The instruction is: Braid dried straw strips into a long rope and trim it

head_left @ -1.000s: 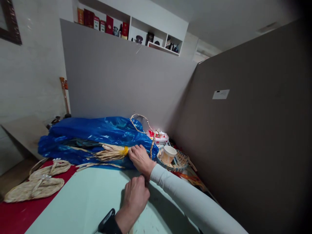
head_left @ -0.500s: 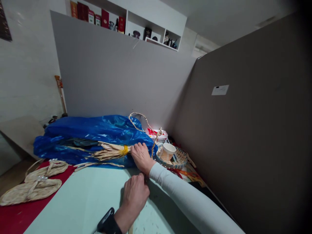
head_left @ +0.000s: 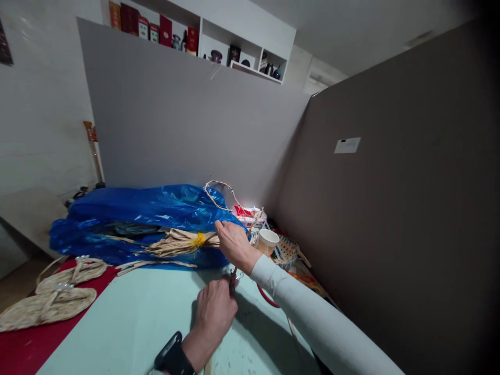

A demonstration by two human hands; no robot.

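My right hand (head_left: 235, 244) reaches forward and grips the tied end of a dry straw bundle (head_left: 177, 243), which has a yellow band and lies against a blue plastic bag (head_left: 148, 208). Its index finger points up along the bag. My left hand (head_left: 216, 311), a dark watch on its wrist, rests closed on the pale green mat (head_left: 136, 317). It pinches a small dark metal tool (head_left: 233, 278) whose shape I cannot make out. A red curved piece (head_left: 266, 299) shows under my right forearm.
Two woven straw sandals (head_left: 50, 294) lie on the red cloth at the left. A paper cup (head_left: 267, 241) sits by a woven basket (head_left: 288, 251), with a red and white packet (head_left: 247, 212) behind. Grey partition panels (head_left: 390, 208) close the back and right.
My right hand has lifted off the mat and shifted up to the bundle's tied end. The dark tool now shows at my left hand's fingertips. The view has drifted slightly right.
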